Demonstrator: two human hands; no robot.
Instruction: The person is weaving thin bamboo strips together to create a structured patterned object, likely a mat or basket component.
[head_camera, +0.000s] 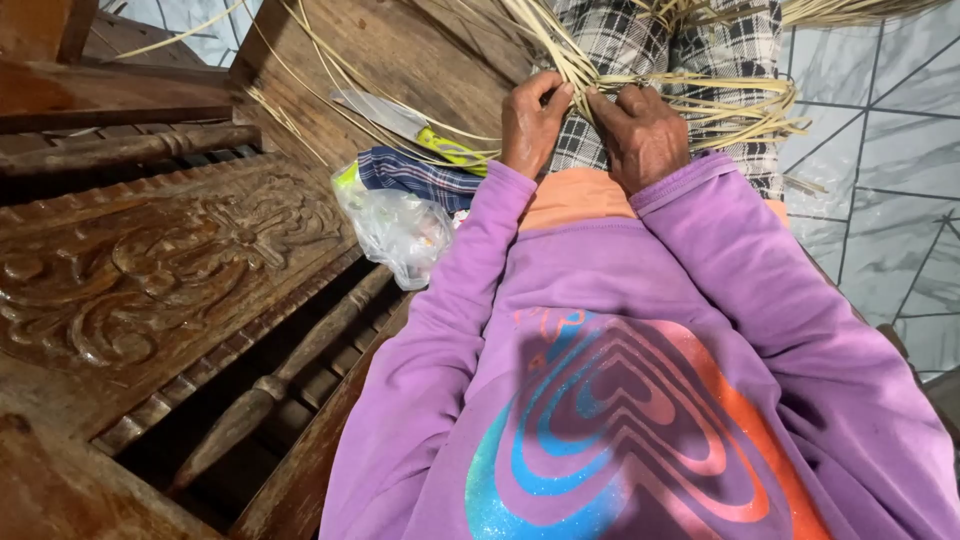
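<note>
From the head camera, both hands meet over the lap on a bundle of pale straw strips (700, 105). The left hand (533, 125) pinches a few strands between thumb and fingers; the right hand (645, 135) is clenched over the strips beside it (knuckles up). The strips fan across a checked cloth (620, 45). A crumpled plastic bag (400, 230) lies on the carved wooden bench (170, 270) to the left.
</note>
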